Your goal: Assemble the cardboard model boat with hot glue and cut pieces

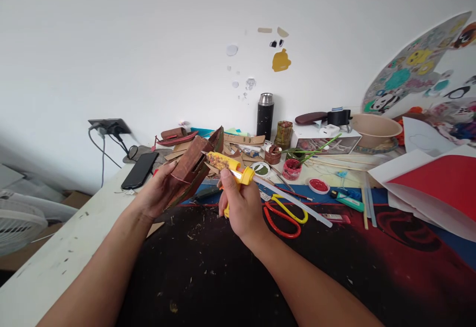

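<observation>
In my left hand [158, 188] is a brown model boat [192, 160], tilted up, with a curved cabin roof and a dark hull; the fingers behind it are partly hidden. My right hand [243, 205] is wrapped round a yellow hot glue gun [223, 162] with brown stains on its front. Its nozzle points left, close to the opening under the boat's roof; whether the two touch I cannot tell. A long whitish glue stick [293, 200] runs out of the gun's back end. Scissors [284, 218] with red and yellow handles lie right of my right hand.
Behind the hands are cardboard scraps [182, 148], a smaller red boat [177, 138], a black thermos [265, 116] and open paint jars [292, 169]. A phone [140, 170] lies at left, below a socket with cables [109, 127]. A green utility knife [347, 200] and papers [431, 168] are at right.
</observation>
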Action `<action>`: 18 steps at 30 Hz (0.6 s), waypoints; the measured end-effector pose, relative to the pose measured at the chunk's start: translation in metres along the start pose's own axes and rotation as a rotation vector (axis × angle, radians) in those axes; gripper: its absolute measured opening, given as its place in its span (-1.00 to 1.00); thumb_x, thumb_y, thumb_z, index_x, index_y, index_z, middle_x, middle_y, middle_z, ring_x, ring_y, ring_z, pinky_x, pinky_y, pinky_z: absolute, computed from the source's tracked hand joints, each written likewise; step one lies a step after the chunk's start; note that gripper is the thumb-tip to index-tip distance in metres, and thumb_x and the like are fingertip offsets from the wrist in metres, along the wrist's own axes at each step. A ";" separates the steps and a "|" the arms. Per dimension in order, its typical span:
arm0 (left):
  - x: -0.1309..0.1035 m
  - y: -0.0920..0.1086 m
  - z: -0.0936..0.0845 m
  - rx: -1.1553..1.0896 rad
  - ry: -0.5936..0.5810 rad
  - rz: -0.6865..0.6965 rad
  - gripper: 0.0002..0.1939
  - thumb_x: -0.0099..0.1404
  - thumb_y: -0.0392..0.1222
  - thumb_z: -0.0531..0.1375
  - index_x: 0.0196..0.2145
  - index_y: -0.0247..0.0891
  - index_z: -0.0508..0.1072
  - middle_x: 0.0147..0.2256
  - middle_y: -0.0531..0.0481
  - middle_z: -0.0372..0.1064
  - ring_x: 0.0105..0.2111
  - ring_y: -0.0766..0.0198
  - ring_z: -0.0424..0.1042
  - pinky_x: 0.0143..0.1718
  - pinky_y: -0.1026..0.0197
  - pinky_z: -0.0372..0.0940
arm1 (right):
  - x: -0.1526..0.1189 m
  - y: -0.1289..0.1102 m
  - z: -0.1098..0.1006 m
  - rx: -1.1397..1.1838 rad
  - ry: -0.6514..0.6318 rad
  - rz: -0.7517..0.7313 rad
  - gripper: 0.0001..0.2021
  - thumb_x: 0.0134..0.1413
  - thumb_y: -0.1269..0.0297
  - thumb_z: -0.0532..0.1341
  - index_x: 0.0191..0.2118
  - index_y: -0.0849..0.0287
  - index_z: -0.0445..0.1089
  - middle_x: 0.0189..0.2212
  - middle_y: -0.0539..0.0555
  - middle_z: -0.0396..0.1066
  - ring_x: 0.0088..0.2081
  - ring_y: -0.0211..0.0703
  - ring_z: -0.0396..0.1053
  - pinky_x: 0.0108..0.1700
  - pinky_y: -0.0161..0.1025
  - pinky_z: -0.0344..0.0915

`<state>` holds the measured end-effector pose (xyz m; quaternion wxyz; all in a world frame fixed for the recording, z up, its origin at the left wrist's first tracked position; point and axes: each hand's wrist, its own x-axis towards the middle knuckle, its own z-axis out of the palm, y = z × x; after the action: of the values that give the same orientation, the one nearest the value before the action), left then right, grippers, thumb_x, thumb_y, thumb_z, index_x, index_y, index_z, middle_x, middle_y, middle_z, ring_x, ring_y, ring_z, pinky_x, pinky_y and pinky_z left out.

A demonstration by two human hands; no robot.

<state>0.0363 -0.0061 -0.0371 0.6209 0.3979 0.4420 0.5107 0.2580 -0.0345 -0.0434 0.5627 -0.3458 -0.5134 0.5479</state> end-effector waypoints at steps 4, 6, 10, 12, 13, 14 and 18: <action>0.000 -0.001 -0.003 -0.010 -0.016 -0.024 -0.37 0.31 0.28 0.29 0.19 -0.14 0.62 0.14 -0.14 0.63 0.15 -0.16 0.58 0.07 0.06 0.53 | 0.001 -0.001 0.000 -0.002 0.007 0.000 -0.44 0.34 -0.33 0.14 -0.43 0.08 0.30 -0.78 -0.12 0.20 -0.72 -0.27 0.24 -0.63 -0.34 0.17; 0.000 -0.001 -0.002 -0.016 -0.011 -0.015 -0.37 0.31 0.27 0.29 0.19 -0.13 0.61 0.17 -0.14 0.62 0.19 -0.16 0.55 0.12 0.06 0.50 | 0.001 -0.001 -0.001 -0.015 0.005 0.014 -0.43 0.33 -0.35 0.14 -0.44 0.07 0.30 -0.78 -0.12 0.20 -0.72 -0.27 0.25 -0.63 -0.34 0.18; -0.001 -0.001 0.002 -0.002 0.018 -0.026 -0.36 0.28 0.29 0.30 0.19 -0.09 0.61 0.13 -0.12 0.64 0.18 -0.17 0.55 0.12 0.02 0.50 | 0.000 -0.001 -0.001 -0.026 -0.002 0.031 -0.40 0.32 -0.37 0.13 -0.48 0.07 0.27 -0.78 -0.11 0.20 -0.72 -0.27 0.25 -0.63 -0.33 0.18; -0.001 0.000 0.003 0.004 0.023 -0.026 -0.35 0.28 0.28 0.31 0.21 -0.09 0.60 0.14 -0.12 0.63 0.17 -0.17 0.55 0.11 0.02 0.51 | 0.000 -0.001 -0.001 -0.021 0.000 0.027 -0.39 0.32 -0.37 0.13 -0.49 0.07 0.27 -0.78 -0.10 0.20 -0.71 -0.27 0.25 -0.62 -0.33 0.19; -0.002 0.001 0.003 0.006 0.025 -0.023 -0.35 0.28 0.28 0.31 0.20 -0.09 0.60 0.15 -0.12 0.63 0.17 -0.16 0.55 0.10 0.04 0.51 | 0.000 -0.001 -0.001 -0.019 0.001 0.023 -0.39 0.33 -0.37 0.12 -0.50 0.07 0.27 -0.78 -0.10 0.19 -0.71 -0.27 0.25 -0.62 -0.33 0.19; -0.002 0.001 0.003 0.009 0.027 -0.020 -0.35 0.27 0.27 0.32 0.20 -0.10 0.60 0.16 -0.11 0.62 0.18 -0.15 0.55 0.09 0.06 0.51 | 0.001 -0.001 -0.001 -0.018 0.001 0.021 -0.39 0.33 -0.37 0.12 -0.50 0.07 0.27 -0.78 -0.10 0.19 -0.72 -0.27 0.25 -0.63 -0.34 0.18; -0.002 0.001 0.003 0.008 0.027 -0.025 -0.34 0.27 0.28 0.32 0.19 -0.14 0.60 0.15 -0.12 0.63 0.15 -0.12 0.57 0.05 0.11 0.52 | 0.001 0.000 -0.001 -0.018 0.005 0.016 -0.41 0.34 -0.35 0.13 -0.48 0.08 0.29 -0.78 -0.11 0.19 -0.73 -0.27 0.24 -0.64 -0.34 0.17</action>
<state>0.0385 -0.0080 -0.0349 0.6195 0.3878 0.4576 0.5064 0.2586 -0.0338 -0.0432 0.5565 -0.3562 -0.5142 0.5468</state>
